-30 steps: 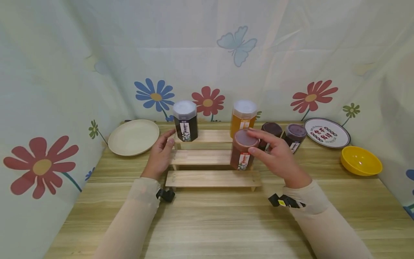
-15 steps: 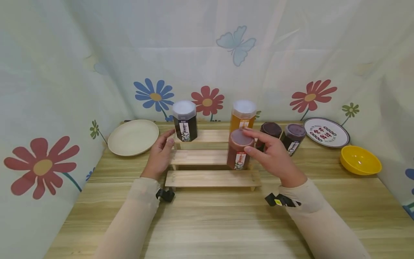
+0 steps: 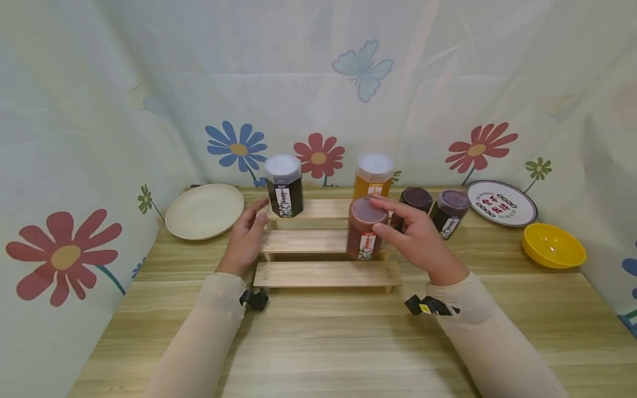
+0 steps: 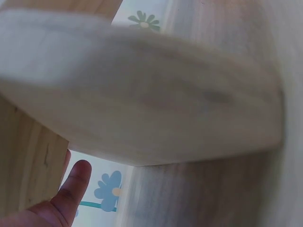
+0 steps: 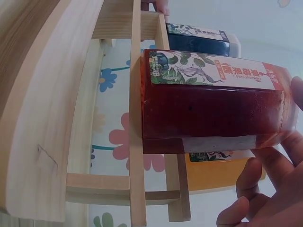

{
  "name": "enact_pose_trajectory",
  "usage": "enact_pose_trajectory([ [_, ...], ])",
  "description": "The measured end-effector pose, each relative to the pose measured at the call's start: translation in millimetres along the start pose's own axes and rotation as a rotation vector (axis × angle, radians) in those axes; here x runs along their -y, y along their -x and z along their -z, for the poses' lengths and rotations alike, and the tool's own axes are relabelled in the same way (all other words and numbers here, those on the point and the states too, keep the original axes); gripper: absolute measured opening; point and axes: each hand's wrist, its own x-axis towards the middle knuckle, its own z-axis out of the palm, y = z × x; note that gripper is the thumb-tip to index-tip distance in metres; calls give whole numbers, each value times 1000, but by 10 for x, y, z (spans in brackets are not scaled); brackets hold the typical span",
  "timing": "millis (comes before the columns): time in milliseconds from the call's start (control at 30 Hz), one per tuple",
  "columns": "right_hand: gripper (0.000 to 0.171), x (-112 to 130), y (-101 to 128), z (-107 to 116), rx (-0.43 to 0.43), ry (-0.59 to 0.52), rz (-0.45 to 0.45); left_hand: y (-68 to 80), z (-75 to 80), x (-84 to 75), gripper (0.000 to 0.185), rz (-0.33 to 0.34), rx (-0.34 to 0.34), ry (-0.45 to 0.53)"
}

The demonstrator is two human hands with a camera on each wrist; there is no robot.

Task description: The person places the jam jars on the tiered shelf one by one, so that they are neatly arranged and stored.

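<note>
A three-step wooden rack (image 3: 318, 273) stands mid-table. My right hand (image 3: 410, 235) holds a red jar (image 3: 362, 231) upright on the middle step, fingers over its lid and thumb on its side. In the right wrist view the red jar (image 5: 213, 113) rests its base against a rack slat (image 5: 137, 189), with my curled fingers (image 5: 255, 189) beside it. My left hand (image 3: 247, 232) rests relaxed against the rack's left end, holding nothing. Its thumb (image 4: 75, 182) shows beside blurred wood (image 4: 142, 94). A dark jar (image 3: 283, 185) and an orange jar (image 3: 373, 177) stand on the top step.
Two dark purple jars (image 3: 415, 200) (image 3: 450, 213) stand on the table right of the rack. A cream plate (image 3: 204, 210) lies at back left. A patterned plate (image 3: 501, 203) and a yellow bowl (image 3: 553, 246) sit at the right. Flowered cloth walls three sides.
My right hand has shifted the red jar a little to the left along the middle step. The left hand has stayed where it was.
</note>
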Motion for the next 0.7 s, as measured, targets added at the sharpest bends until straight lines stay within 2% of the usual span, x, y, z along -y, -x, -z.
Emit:
enact_pose_trajectory([
  [700, 49, 7, -41, -43, -2, 9, -25, -25, 4, 18, 46, -17, 0, 37],
])
